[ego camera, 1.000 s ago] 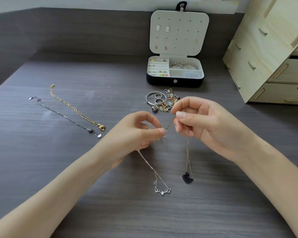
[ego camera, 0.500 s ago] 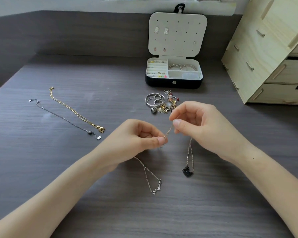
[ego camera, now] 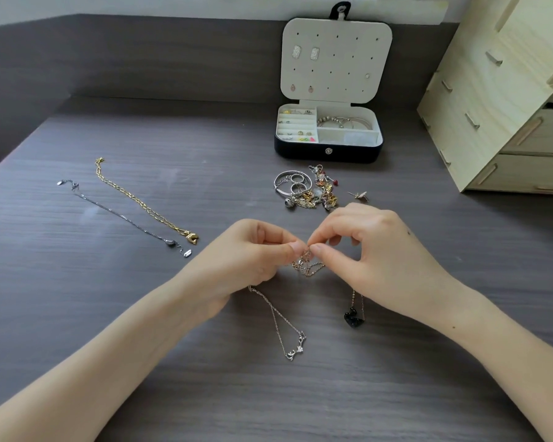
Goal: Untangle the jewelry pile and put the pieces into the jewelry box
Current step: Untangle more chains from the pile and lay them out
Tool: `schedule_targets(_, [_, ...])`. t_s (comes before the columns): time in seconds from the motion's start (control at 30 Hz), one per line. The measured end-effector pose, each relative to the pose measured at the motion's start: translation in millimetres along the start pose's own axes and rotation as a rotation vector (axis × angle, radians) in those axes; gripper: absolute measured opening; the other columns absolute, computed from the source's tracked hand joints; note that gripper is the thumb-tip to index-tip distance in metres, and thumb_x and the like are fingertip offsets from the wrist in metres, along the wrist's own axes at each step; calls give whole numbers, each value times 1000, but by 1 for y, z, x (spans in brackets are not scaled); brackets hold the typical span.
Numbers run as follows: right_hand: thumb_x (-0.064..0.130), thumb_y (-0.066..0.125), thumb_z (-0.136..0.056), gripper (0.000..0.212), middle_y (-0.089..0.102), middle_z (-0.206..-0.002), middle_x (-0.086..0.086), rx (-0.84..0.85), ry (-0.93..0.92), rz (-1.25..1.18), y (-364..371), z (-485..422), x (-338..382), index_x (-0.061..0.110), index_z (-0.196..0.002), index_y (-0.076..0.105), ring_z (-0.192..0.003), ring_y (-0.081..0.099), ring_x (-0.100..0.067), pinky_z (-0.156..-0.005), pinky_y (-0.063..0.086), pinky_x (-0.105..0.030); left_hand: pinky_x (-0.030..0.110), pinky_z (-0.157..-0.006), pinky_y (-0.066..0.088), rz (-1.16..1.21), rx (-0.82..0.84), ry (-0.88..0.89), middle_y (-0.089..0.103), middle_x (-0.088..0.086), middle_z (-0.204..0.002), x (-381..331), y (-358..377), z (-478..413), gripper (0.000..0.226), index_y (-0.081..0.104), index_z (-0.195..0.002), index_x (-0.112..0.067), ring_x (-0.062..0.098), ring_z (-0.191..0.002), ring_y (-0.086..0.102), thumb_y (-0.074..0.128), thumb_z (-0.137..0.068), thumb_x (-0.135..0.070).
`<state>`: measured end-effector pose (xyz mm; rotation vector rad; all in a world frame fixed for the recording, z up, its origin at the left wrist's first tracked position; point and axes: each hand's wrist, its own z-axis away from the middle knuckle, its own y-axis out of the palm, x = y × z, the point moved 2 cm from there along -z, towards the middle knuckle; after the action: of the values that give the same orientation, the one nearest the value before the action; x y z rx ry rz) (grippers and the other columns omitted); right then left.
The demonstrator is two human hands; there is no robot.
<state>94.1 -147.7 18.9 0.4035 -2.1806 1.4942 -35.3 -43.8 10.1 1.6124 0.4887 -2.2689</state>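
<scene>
My left hand (ego camera: 253, 253) and my right hand (ego camera: 367, 250) meet fingertip to fingertip over a small knot of thin chains (ego camera: 308, 264) and both pinch it. A silver chain with an antler pendant (ego camera: 296, 349) trails from the knot onto the table below my left hand. A second chain with a black swan pendant (ego camera: 353, 319) lies under my right hand. The jewelry pile (ego camera: 307, 191) of rings, a bangle and charms sits just beyond my hands. Behind it the black jewelry box (ego camera: 329, 151) stands with its lid up, holding rings, earrings and bracelets.
A gold chain (ego camera: 141, 199) and a dark silver chain (ego camera: 122, 215) lie stretched out on the left of the dark wood table. A single stud earring (ego camera: 359, 195) rests right of the pile. A pale wooden drawer unit (ego camera: 505, 100) stands at the right.
My hands have come together and lowered toward the table. The stretched chain between them has gone slack into a bunched knot, and both pendants now lie nearer my hands.
</scene>
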Motion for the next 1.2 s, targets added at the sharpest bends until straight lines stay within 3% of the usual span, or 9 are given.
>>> schedule_targets(0.17, [22, 60, -80, 13, 65, -77, 9, -13, -37, 19, 1, -1, 1, 17, -81, 72, -75, 51, -6, -69, 36, -10, 12, -39, 20, -86, -37, 15, 39, -11, -43, 1, 1, 1, 9, 72, -80, -11, 4, -40, 23, 66, -87, -13])
schedule_targets(0.37, [20, 55, -83, 20, 66, -74, 1, -45, -277, 220, -1, -2, 3, 12, -77, 72, -69, 57, -22, -64, 47, -36, 12, -38, 19, -93, -91, 18, 37, -13, -38, 1, 3, 1, 13, 70, -75, -13, 4, -39, 22, 64, -87, -15])
schedule_targets(0.47, [19, 53, -82, 19, 63, -70, 1, -68, -295, 297, 0, -1, 5, 12, -71, 68, -67, 55, -24, -61, 47, -40, 10, -38, 21, -111, -102, 26, 39, -14, -37, 0, 4, 2, 14, 68, -74, -13, 2, -36, 26, 64, -88, -14])
schedule_targets(0.6, [22, 51, -74, 18, 56, -64, 8, -75, -129, 127, 0, 1, 7, 12, -65, 62, -65, 46, -11, -63, 40, -25, 11, -41, 24, -139, -168, 56, 47, -11, -44, 1, 7, 2, 17, 66, -69, -16, 2, -38, 30, 65, -86, -14])
schedule_targets(0.73, [13, 65, -73, 12, 50, -53, 16, -15, 182, -166, -4, 1, 7, 16, -61, 64, -58, 46, -1, -56, 33, -9, 13, -41, 24, -166, -235, 79, 42, -10, -44, 3, 5, 2, 19, 65, -68, -16, 4, -40, 28, 63, -86, -12])
schedule_targets(0.8, [4, 66, -72, 17, 54, -53, 13, 28, 293, -322, -4, 1, 5, 15, -59, 64, -51, 44, -1, -52, 33, -10, 12, -41, 24, -216, -266, 111, 39, -11, -43, 3, 3, 3, 17, 65, -70, -13, 4, -40, 28, 62, -87, -11])
schedule_targets(0.9, [-2, 66, -74, 17, 62, -59, -5, 42, 421, -535, -5, -2, -1, 8, -60, 63, -56, 50, -8, -57, 40, -22, 11, -43, 25, -319, -307, 162, 39, -11, -40, 3, 0, 3, 15, 65, -74, -12, 5, -40, 31, 60, -88, -13])
schedule_targets(1.07, [10, 53, -60, 5, 67, -65, -8, 25, 577, -815, -7, -5, -8, 6, -62, 55, -60, 49, -13, -57, 42, -23, 12, -45, 26, -370, -333, 163, 40, -11, -41, 3, -5, 6, 17, 64, -73, -16, 6, -43, 32, 58, -89, -15])
schedule_targets(1.2, [8, 49, -71, 10, 67, -67, -13, -12, 643, -1006, -11, -7, -11, 8, -61, 49, -60, 57, -19, -61, 52, -27, 15, -45, 24, -368, -374, 153, 38, -11, -39, 6, -11, 4, 16, 66, -77, -18, 6, -44, 31, 58, -91, -19])
